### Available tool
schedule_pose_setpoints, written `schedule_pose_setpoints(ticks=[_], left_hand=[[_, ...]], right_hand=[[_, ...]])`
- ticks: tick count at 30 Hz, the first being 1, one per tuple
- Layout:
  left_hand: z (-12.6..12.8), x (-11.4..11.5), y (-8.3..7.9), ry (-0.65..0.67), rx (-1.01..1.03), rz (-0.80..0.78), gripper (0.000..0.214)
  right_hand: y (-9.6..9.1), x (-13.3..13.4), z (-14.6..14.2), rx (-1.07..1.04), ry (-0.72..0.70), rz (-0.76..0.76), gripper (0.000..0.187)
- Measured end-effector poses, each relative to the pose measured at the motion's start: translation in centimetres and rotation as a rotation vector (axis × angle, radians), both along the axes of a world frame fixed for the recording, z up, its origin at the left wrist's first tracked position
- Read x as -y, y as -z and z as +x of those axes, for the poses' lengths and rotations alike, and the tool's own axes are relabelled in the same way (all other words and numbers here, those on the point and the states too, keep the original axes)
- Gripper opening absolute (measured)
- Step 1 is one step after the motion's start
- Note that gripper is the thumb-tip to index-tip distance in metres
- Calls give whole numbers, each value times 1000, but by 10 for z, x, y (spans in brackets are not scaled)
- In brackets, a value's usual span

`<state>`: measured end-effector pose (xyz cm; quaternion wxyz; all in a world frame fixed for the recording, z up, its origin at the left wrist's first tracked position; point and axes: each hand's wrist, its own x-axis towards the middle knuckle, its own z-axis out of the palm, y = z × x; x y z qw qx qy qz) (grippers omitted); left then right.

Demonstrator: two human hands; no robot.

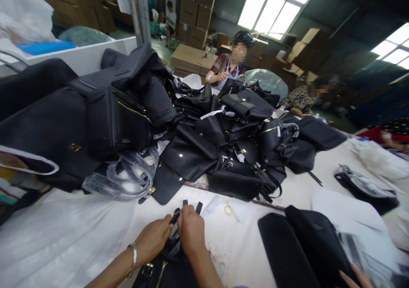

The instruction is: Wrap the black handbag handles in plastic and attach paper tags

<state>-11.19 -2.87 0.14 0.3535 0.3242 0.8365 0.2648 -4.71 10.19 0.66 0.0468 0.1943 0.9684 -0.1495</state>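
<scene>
Near the bottom middle, a black bag (182,274) with a gold zipper and a gold buckle lies on the white table (238,241) just below my hands. My left hand (155,238), with a silver bangle on its wrist, is closed on a narrow black strap (175,215) of this bag. Right beside it, my right hand (191,228) is curled closed at the same straps, and short black ends stick up past its knuckles. What lies under its fingers is partly hidden. A yellow rubber band (228,210) rests to the right.
A large heap of black bags (188,151) spreads across the table ahead. Plastic-wrapped handles (124,175) lie left, beside white sheeting (64,237). Black pieces (297,245) and another person's hand (354,277) are at lower right. Co-workers (228,64) sit beyond the heap.
</scene>
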Motion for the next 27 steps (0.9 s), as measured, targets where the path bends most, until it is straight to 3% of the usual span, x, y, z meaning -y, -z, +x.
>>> schedule_pose_setpoints(ticks=[4,9,13,18,23,27], left_hand=[[2,1,-1,4,-52,-37,29],[13,16,0,56,11,19,28],[19,33,12,-200,126,117,27],[18,46,26,-489,396,209,27],[17,68,24,-573,350,176,37],[15,100,16,-626,382,196,42]], right_hand=[[7,-11,-11,18,74,-69,16],[15,-49,-19,14,112,-101,20],[20,-74,-21,-18,98,-152,24],[11,-78,-13,-83,176,-142,38],[-10,-61,35,-231,287,-122,36],[-5,-24,105,-187,234,-272,31]])
